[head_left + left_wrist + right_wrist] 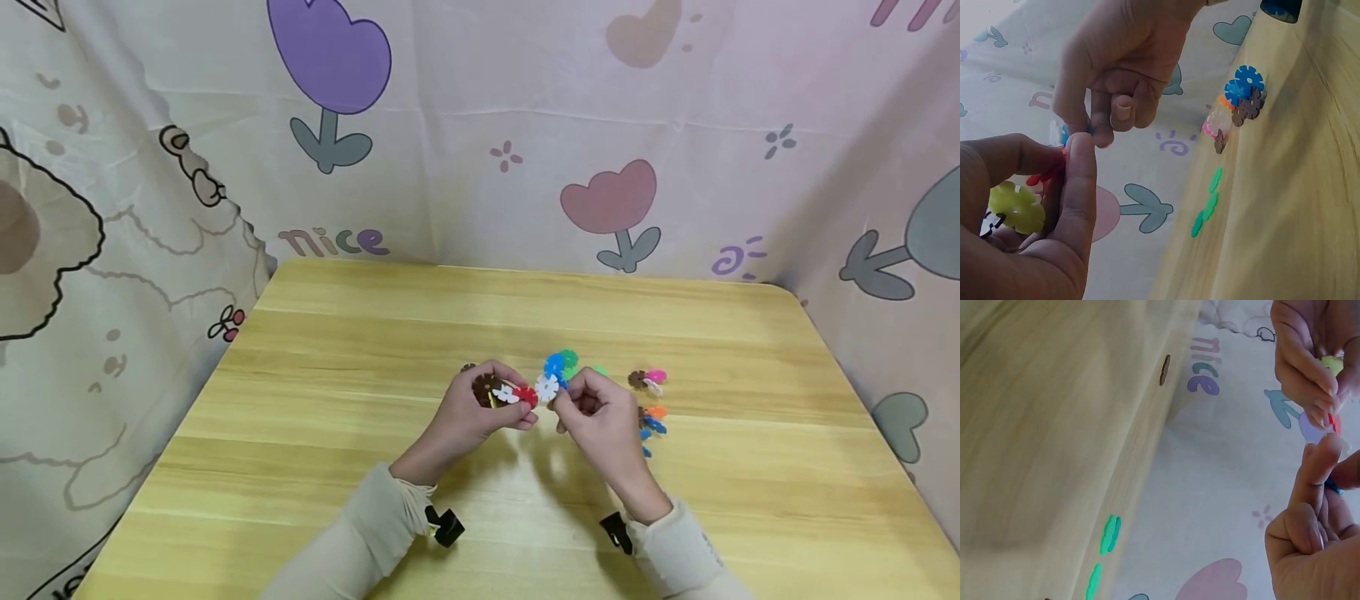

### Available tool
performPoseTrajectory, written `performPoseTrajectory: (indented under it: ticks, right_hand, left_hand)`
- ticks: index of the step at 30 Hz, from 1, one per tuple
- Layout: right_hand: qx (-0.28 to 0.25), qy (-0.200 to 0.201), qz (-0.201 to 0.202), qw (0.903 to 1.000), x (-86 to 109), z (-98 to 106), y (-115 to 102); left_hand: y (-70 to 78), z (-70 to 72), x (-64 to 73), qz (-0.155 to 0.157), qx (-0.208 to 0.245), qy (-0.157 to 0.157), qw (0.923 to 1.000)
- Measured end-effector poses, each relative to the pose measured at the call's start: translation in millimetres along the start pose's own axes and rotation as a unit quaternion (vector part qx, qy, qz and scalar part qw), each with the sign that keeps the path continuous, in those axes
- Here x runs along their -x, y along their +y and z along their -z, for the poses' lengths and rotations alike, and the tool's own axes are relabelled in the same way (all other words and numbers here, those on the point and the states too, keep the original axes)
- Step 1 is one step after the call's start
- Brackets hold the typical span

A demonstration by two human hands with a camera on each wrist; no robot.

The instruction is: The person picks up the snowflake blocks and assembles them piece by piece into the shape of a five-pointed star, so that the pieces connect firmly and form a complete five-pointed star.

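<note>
My left hand (461,410) holds a cluster of flower-shaped plastic snowflake discs, with a brown disc (486,388), a white one (506,395) and a red disc (528,396) showing. A yellow disc (1017,207) of that cluster sits inside the palm in the left wrist view. Its thumb and index finger pinch the red disc. My right hand (609,423) pinches a joined blue (554,364) and white disc (547,387) piece, partly hidden by the fingers. The white disc's edge meets the red one between both hands, above the table.
Green discs (1210,206) lie on the wooden table (300,467) beyond the hands. To the right are a brown, pink and white group (647,379) and an orange, blue and brown group (654,419). A brown disc (1164,370) lies near the back edge. Printed cloth (465,200) hangs behind.
</note>
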State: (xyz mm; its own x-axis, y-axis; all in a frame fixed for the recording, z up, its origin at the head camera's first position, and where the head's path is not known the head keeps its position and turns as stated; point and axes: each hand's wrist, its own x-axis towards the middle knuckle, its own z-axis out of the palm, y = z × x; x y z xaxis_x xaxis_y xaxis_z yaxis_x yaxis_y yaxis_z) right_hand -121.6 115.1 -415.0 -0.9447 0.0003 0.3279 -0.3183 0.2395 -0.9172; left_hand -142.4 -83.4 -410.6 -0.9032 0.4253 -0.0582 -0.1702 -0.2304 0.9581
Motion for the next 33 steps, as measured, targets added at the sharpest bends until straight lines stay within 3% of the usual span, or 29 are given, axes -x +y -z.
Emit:
performPoseTrajectory:
  ticks: [11, 20, 24, 28, 33]
  right_hand:
    - [-0.014, 0.018, -0.019, 0.9996, -2.5, -3.4, -5.7]
    - [-0.002, 0.052, 0.004, 0.9987, 0.9, -12.8, -4.4]
    - [0.047, 0.058, 0.062, 0.9953, 2.3, -14.3, -0.5]
    - [0.103, 0.059, 0.129, 0.9846, 2.7, -11.8, 6.8]
    - [0.098, 0.016, 0.186, 0.9775, 0.3, -5.0, 14.4]
  left_hand:
    - [-0.7, -3.3, 1.9, 0.001, -0.05, 0.024, 0.9984]
    - [-3.1, -6.8, 1.0, -0.009, -0.029, 0.032, 0.999]
    - [-4.1, -7.2, 0.8, -0.011, -0.027, 0.031, 0.9991]
    - [-4.7, -6.6, 1.1, -0.01, -0.019, 0.027, 0.9994]
    - [-5.3, -5.7, 0.4, -0.009, 0.002, 0.013, 0.9999]
